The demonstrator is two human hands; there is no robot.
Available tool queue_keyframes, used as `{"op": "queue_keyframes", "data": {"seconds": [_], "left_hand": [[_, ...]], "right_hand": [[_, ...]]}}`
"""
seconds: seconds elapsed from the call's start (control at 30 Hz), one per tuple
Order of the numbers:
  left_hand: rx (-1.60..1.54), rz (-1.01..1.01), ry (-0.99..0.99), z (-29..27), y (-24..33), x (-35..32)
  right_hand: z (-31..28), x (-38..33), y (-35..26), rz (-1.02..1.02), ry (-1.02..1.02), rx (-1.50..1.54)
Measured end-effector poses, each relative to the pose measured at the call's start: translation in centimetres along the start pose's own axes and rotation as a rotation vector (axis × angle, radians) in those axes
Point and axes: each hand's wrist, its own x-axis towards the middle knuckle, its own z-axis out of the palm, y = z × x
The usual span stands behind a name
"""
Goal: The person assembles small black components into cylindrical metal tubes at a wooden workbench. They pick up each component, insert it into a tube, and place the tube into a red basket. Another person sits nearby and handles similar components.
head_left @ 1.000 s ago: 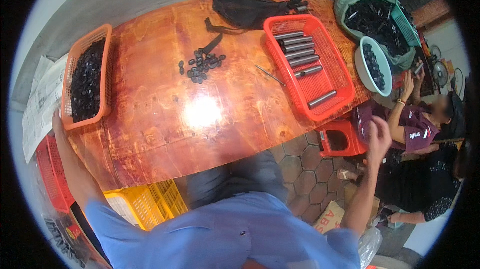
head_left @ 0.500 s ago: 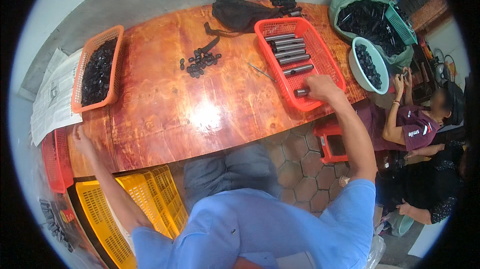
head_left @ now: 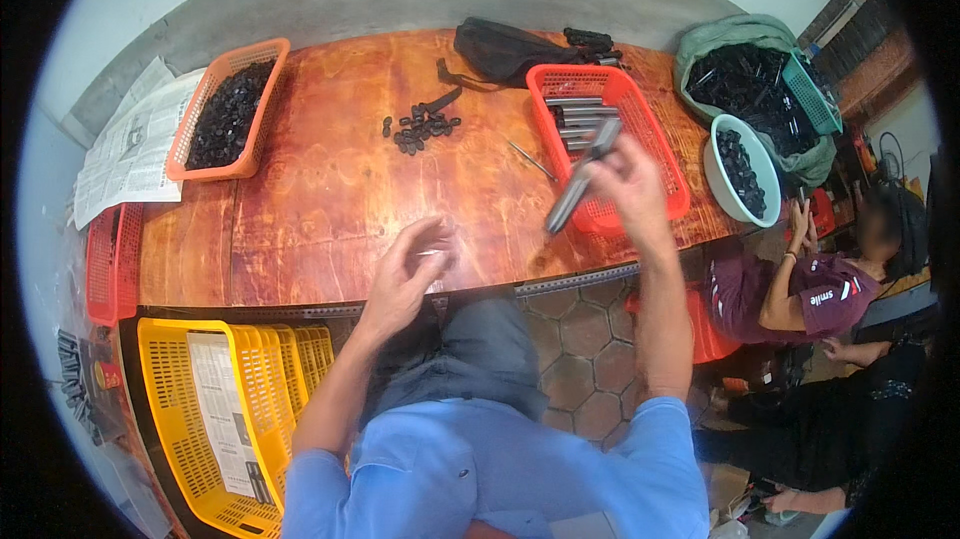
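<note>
Gripped in my right hand [head_left: 632,184] is a dark grey metal tube [head_left: 572,201], tilted and slightly blurred, above the near side of a red plastic basket [head_left: 655,129]. Whether a second tube lies against it I cannot tell. Several more grey tubes [head_left: 575,113] lie side by side in that basket. My left hand [head_left: 402,277] hovers over the table's front edge, its fingers curved and apart, with nothing visible in them. Beyond it, a loose pile of small black pieces [head_left: 412,136] lies on the wooden table [head_left: 330,209]. A thin metal rod [head_left: 530,160] rests beside the red basket.
An orange basket [head_left: 262,129] of black pieces stands at the left on newspaper [head_left: 130,154]. A black bag [head_left: 505,51] lies at the back. On the right are a pale bowl [head_left: 714,174] and a green sack [head_left: 700,39]. Yellow crates [head_left: 165,409] stand below; two people sit right.
My right hand has lifted the tube out of the red basket and brought it leftward. My left hand has moved from the table's left end to the middle. The view has shifted slightly.
</note>
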Motion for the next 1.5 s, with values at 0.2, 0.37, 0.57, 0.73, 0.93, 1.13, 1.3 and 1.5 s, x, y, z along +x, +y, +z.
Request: {"op": "queue_keyframes", "data": {"seconds": [0.2,0.37,0.57,0.73,0.93,1.13,1.3,1.5], "left_hand": [[-0.084,-0.060,-0.261,2.6,1.7,2.9],[-0.099,-0.189,-0.159,0.3,0.1,3.3],[-0.356,-0.263,-0.052,-2.3,-1.7,5.1],[-0.474,-0.275,-0.010,-6.1,-3.7,8.6],[-0.516,-0.190,-0.002,-9.1,-4.5,12.2],[-0.525,-0.169,0.100,-10.8,-4.3,11.4],[-0.575,-0.118,0.124,-10.7,-4.1,12.1],[-0.694,-0.154,0.020,-10.3,-3.4,11.8]], "right_hand": [[9.6,-2.2,4.8,0.228,-0.261,0.501],[11.2,-2.3,5.8,0.172,-0.215,0.160],[9.5,-6.0,-4.9,-0.541,-0.030,-0.380],[10.9,-11.6,-12.8,-0.936,-0.091,-0.215],[13.2,-9.6,-15.0,-1.165,-0.344,0.042],[15.3,-8.9,-14.8,-0.859,-0.556,-0.473],[17.4,0.1,-3.3,-0.656,-0.259,-0.360],[11.1,5.8,12.0,-0.313,0.202,-1.224]]}}
